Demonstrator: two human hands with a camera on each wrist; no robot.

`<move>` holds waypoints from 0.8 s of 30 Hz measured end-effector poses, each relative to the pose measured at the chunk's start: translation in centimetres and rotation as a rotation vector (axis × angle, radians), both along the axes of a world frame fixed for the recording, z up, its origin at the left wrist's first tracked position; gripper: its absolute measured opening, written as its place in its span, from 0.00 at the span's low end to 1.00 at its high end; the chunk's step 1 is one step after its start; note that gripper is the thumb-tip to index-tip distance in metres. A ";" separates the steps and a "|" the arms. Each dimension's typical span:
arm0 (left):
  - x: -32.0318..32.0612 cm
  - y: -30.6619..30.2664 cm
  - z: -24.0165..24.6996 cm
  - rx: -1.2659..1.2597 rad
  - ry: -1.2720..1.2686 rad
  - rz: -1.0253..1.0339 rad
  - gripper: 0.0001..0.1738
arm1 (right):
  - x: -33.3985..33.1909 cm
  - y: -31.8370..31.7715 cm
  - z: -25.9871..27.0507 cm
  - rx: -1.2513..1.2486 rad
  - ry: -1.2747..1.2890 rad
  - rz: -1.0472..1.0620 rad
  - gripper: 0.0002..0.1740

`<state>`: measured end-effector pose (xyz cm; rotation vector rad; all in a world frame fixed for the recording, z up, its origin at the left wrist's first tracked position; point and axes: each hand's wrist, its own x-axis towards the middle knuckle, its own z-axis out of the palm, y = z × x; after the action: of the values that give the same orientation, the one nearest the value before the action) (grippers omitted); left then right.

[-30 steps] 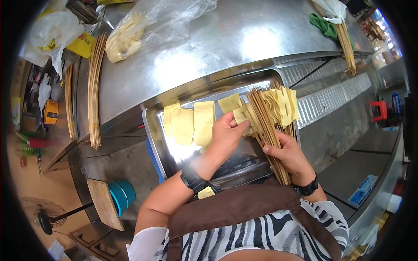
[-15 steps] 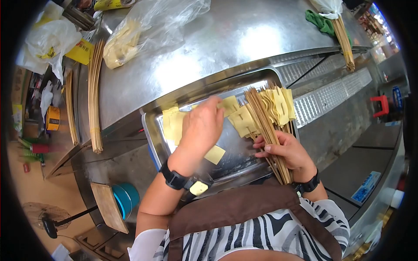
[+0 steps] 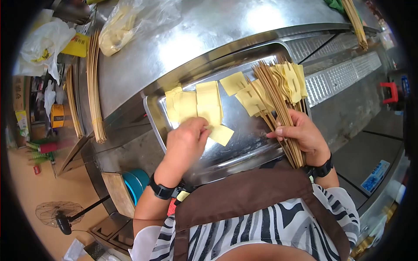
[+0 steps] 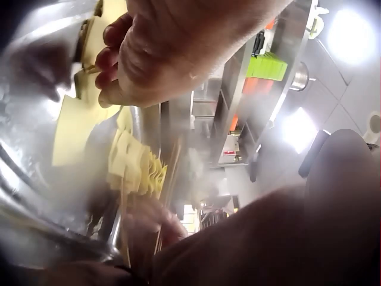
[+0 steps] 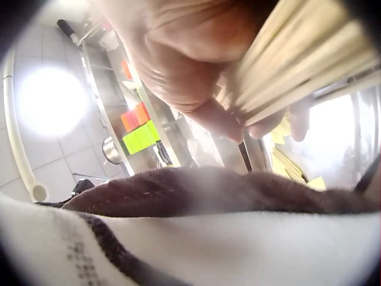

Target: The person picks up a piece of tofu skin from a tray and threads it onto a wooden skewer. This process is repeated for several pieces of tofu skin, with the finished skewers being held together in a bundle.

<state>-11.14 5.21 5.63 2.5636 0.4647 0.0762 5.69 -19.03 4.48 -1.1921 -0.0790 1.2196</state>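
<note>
In the head view my left hand [image 3: 187, 141] pinches the edge of a loose yellow square [image 3: 221, 134] near two piles of yellow squares [image 3: 208, 102]. The left wrist view shows its bent fingertips on that square [image 4: 74, 128]. My right hand [image 3: 305, 135] grips a bundle of thin wooden skewers [image 3: 278, 104], which also shows large in the right wrist view [image 5: 303, 59]. Folded yellow pieces [image 3: 291, 82] are threaded on skewers at its right, and flat squares [image 3: 250, 99] on others at its left. Under them is a metal tray [image 3: 152, 122].
Behind the tray stretches a steel counter [image 3: 209, 39] with a clear plastic bag of yellow sheets [image 3: 117, 32]. More skewer bundles [image 3: 93, 87] stand at the left, and another [image 3: 355, 21] lies back right. A blue bucket [image 3: 137, 182] and a fan [image 3: 61, 215] are lower left.
My left hand has left the skewered squares, passed over the piles and come nearer my body, now pinching a loose square. My right hand still grips the skewers.
</note>
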 end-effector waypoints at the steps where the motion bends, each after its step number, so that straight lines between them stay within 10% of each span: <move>1: 0.1 -0.6 -0.2 0.023 -0.005 -0.018 0.10 | 0.0 -0.1 -0.1 -0.002 0.002 0.002 0.11; 12: 0.2 -1.4 -1.6 0.171 -0.059 -0.168 0.08 | 0.1 -0.3 -0.5 -0.010 -0.010 0.014 0.10; 17: 1.7 0.6 0.9 -0.388 -0.004 0.019 0.08 | 0.0 -0.1 -0.3 -0.004 0.011 0.000 0.09; 24: 10.6 3.8 3.6 -0.368 0.158 -0.339 0.11 | 0.1 -0.2 -0.1 0.010 -0.002 0.008 0.08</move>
<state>-0.53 9.00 9.23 2.2547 0.0822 -0.3072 5.83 -19.26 4.36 -1.1856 -0.0915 1.2237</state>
